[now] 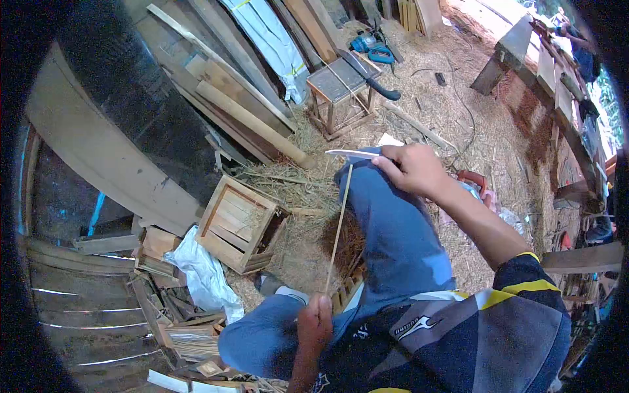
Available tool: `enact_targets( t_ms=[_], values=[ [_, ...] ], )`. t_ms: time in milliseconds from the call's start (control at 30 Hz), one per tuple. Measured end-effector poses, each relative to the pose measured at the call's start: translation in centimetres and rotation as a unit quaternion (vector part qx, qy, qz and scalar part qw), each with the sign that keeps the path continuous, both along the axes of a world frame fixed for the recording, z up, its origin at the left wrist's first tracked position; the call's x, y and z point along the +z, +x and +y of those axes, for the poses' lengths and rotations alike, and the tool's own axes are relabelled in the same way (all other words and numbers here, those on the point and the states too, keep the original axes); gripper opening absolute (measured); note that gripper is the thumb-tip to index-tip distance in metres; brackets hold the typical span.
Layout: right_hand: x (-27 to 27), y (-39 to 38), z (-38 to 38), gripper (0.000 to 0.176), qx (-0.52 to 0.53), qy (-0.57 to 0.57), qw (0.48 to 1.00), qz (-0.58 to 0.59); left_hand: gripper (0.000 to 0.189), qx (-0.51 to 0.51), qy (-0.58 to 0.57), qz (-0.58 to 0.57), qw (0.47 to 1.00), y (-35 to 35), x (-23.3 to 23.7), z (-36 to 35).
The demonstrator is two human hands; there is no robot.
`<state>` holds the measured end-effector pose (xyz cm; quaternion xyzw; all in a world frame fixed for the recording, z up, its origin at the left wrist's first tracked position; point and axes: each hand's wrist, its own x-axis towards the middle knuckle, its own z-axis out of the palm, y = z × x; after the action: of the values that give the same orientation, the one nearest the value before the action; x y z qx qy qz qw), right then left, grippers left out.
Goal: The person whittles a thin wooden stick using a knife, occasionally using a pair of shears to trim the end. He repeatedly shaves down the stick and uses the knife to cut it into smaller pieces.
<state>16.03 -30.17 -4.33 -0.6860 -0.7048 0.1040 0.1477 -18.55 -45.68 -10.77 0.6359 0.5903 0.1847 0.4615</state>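
While the left hand point(315, 325) pinches the near end of a thin bamboo strip point(339, 229) above the lap, the right hand point(413, 168), closed around a knife point(350, 154), holds the blade at the strip's far end beside the knee. The shaving seems partly done, judging by the shavings point(298, 196) littering the floor.

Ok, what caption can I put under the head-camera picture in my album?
Left hand pinches a thin wooden strip while right hand holds a knife at its far end.
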Motion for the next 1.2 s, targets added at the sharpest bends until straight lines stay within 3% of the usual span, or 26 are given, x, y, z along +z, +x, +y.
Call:
enact_targets(
  t_ms=[100, 200, 500, 767, 900, 1000, 1200],
  values=[
    [-0.8, -0.2, -0.1, 0.041, -0.014, 0.028, 0.996, 0.081, 0.034, 0.036, 0.046, -0.008, 0.998, 0.5, -0.3, -0.2],
    [-1.7, -1.1, -0.5, 0.037, 0.022, 0.059, 0.996, 0.063, 0.034, 0.07, -0.033, -0.077, 0.994, 1.8, -0.3, 1.4],
    [-0.2, -3.4, -1.4, 0.037, 0.162, 0.079, 0.984, 0.0, 0.03, 0.072, -0.005, -0.203, 0.977, 7.2, 1.6, 6.3],
    [0.4, -3.4, -1.2, 0.042, 0.187, 0.03, 0.982, -0.021, 0.029, 0.073, 0.033, -0.188, 0.979, 8.5, 2.6, 7.4],
    [-0.1, -3.2, -1.0, 0.041, 0.189, 0.029, 0.981, -0.009, 0.026, 0.077, 0.1, -0.174, 0.977, 8.6, 1.3, 7.6],
    [-0.1, -3.3, -1.0, 0.041, 0.179, 0.026, 0.984, -0.006, 0.023, 0.077, 0.076, -0.138, 0.985, 8.1, 1.3, 7.5],
    [-0.6, -3.1, -0.9, 0.042, 0.166, 0.048, 0.985, 0.005, 0.022, 0.065, 0.135, -0.113, 0.982, 7.7, 2.1, 6.8]
  ],
)
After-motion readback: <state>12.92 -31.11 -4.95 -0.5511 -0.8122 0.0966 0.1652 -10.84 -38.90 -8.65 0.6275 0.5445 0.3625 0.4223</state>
